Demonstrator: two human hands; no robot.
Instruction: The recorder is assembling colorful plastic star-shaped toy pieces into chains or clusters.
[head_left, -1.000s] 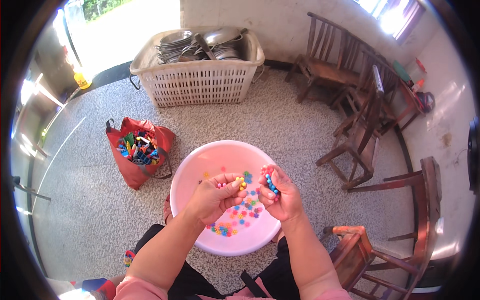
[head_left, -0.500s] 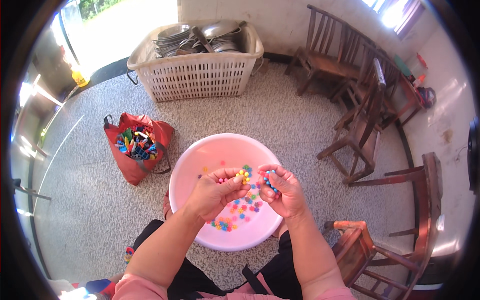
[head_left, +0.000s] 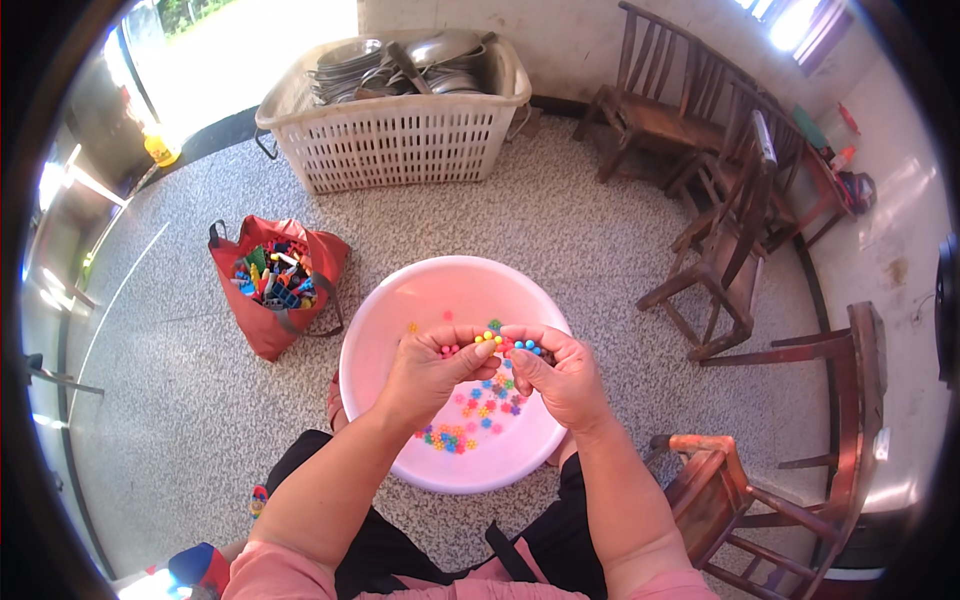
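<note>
Head view: coloured beads (head_left: 488, 337) sit pinched between the fingers (head_left: 466, 362).

White slatted plastic crate (head_left: 400, 150) by the wall, loaded with stacked silvery metal dishes (head_left: 446, 80). Red fabric bag (head_left: 265, 325), open, filled with multicoloured plastic toy pieces (head_left: 275, 280), standing on the speckled grey floor (head_left: 200, 400). Brown wooden chairs (head_left: 705, 490) along the right.

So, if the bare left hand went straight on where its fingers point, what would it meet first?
Likely the small round red and blue beads at the bare right hand, though depth is unclear.
</note>
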